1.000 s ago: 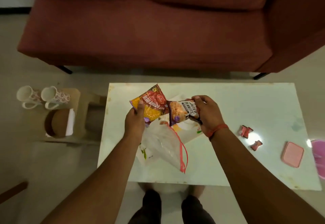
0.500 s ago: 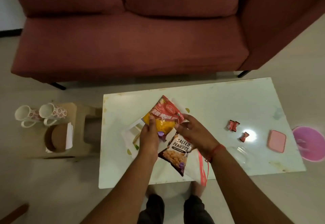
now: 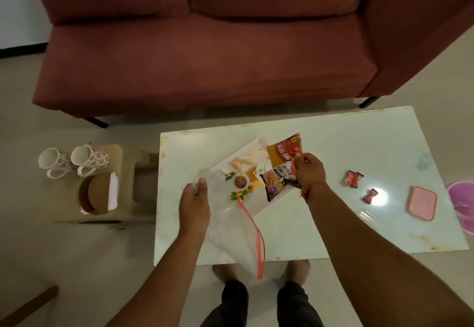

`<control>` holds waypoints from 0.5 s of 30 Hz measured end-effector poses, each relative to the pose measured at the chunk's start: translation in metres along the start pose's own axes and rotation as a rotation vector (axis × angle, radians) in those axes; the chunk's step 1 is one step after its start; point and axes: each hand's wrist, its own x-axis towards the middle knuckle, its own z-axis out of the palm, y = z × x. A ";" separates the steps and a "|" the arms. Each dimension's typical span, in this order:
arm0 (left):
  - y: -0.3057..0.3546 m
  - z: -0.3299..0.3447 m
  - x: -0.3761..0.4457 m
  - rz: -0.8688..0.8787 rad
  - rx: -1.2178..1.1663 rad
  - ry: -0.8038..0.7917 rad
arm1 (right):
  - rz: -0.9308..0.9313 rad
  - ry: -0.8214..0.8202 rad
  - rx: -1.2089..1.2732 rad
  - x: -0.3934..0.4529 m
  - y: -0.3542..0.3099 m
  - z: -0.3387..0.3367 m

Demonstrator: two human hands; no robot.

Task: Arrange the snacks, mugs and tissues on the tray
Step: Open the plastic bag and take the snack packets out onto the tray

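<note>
We are setting the snacks down on the tray [image 3: 246, 158], which is lying at an angle on the left half of the white table [image 3: 333, 224]. Our right hand [image 3: 309, 170] is pinching the peanut packet [image 3: 275, 181] at its right edge, thumb and fingers curled onto the wrapper, and the orange snack packet [image 3: 283, 151] is lying just beyond it, both over the tray's right end. Our left hand [image 3: 193, 202] is gripping the empty clear bag [image 3: 230, 234] by its far corner, fingers curled round the plastic, and the bag is hanging off the near edge of the table with its red strip trailing.

We are judging the snack step nearly done. Next we are needing to let go of the peanuts so they lie flat, then put the bag aside. The two mugs [image 3: 74, 160] and the tissues [image 3: 112, 192] are waiting on the low stool [image 3: 128, 152] to the left, well apart from the tray, so we are reaching over there after. Two small wrapped sweets [image 3: 353, 178] are lying on the table to the right, near a pink lid [image 3: 420, 203].
</note>
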 end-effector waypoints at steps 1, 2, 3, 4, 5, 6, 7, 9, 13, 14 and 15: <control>-0.007 -0.004 0.003 -0.011 -0.013 0.027 | -0.009 0.001 -0.093 0.009 0.008 0.008; -0.013 -0.007 0.005 -0.025 -0.036 0.047 | -0.019 -0.010 -0.188 0.017 0.015 0.016; -0.018 -0.010 0.006 -0.041 -0.059 0.058 | -0.032 -0.034 -0.285 0.024 0.021 0.024; -0.024 -0.012 0.007 -0.057 -0.080 0.068 | -0.041 -0.076 -0.372 0.031 0.027 0.033; -0.028 -0.015 0.008 -0.066 -0.097 0.081 | -0.039 -0.123 -0.425 0.038 0.032 0.042; -0.032 -0.017 0.009 -0.071 -0.112 0.097 | -0.026 -0.168 -0.441 0.044 0.038 0.050; -0.035 -0.020 0.009 -0.075 -0.127 0.116 | 0.009 -0.212 -0.410 0.050 0.043 0.057; -0.041 -0.024 0.009 -0.093 -0.152 0.142 | 0.164 -0.288 -0.222 0.057 0.052 0.066; -0.048 -0.030 0.010 -0.116 -0.197 0.167 | 0.265 -0.295 -0.176 0.077 0.069 0.060; -0.048 -0.030 0.010 -0.115 -0.217 0.168 | 0.204 -0.272 -0.330 0.080 0.071 0.053; -0.048 -0.030 0.009 -0.112 -0.236 0.168 | 0.131 -0.228 -0.499 0.083 0.074 0.046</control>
